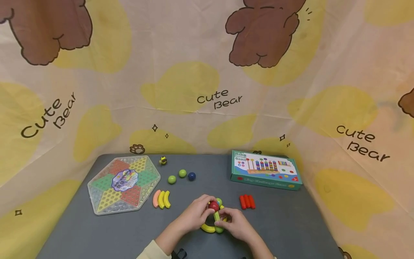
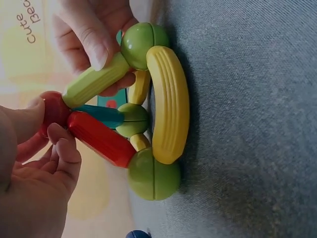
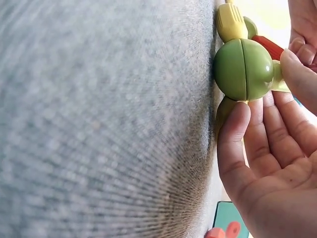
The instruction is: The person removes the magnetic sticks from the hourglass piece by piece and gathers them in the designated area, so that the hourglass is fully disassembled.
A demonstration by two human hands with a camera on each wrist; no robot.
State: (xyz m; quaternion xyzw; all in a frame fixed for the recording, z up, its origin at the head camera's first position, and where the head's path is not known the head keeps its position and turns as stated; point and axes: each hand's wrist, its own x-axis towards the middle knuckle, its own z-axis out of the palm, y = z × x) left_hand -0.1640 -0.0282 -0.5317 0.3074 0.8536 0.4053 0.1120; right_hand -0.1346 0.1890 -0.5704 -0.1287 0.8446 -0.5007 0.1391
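A small frame of magnetic-looking toy rods and balls stands on the grey table. Its base has curved yellow rods (image 2: pixel 169 106) joined by green balls (image 2: pixel 154 173). A straight red rod (image 2: pixel 101 139), a teal rod (image 2: pixel 101 115) and a light green rod (image 2: pixel 96 79) slope up to a red ball (image 2: pixel 54 111) at the top. My left hand (image 1: pixel 195 214) pinches the red ball between thumb and fingers. With thumb and fingers, my right hand (image 1: pixel 237 223) holds the light green rod, just above a green ball (image 3: pixel 245 69) at the base.
Left of the hands lie curved rods (image 1: pixel 164 199), one pink and two yellow. Behind them are two green balls and a blue ball (image 1: pixel 192 176), plus a small bee-like toy (image 1: pixel 163 160). A hexagonal board (image 1: pixel 126 183) sits far left. Red rods (image 1: pixel 247 201) and a game box (image 1: pixel 266 171) are right.
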